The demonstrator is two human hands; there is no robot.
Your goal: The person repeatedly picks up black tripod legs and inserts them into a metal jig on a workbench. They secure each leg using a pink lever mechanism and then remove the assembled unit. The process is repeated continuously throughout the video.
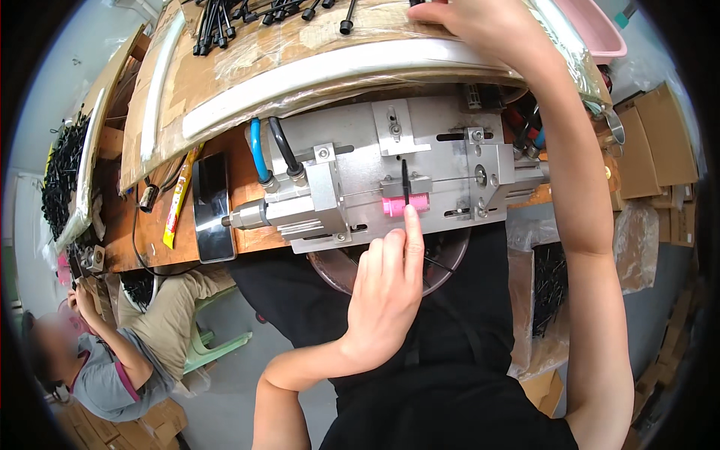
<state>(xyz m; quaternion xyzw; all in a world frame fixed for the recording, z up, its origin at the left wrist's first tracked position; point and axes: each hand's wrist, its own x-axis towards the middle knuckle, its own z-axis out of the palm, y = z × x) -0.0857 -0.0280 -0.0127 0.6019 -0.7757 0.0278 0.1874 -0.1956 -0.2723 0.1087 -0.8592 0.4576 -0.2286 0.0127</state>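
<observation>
My left hand (pixel 386 296) reaches over the front of a metal clamping fixture (pixel 442 165). Its straight index finger touches the lower end of a thin black rod (pixel 406 180), while the other fingers are loosely curled around nothing visible. The rod lies across a small metal block with a pink piece (pixel 394 207) at its front. At the upper edge, my right hand (pixel 469 21) is closed over the cardboard-covered shelf, fingertips on a small black part (pixel 417 3) mostly cut off by the frame. Several black rods with knobbed ends (pixel 221 26) lie left of it.
Blue and black hoses (pixel 259 154) enter the fixture's left side. A phone (pixel 214 202) and a yellow packet (pixel 180 199) lie left of it. Below the fixture sits a round brown basin (pixel 330 268). A co-worker (pixel 124 367) sits at lower left; cardboard boxes (pixel 660 135) stand right.
</observation>
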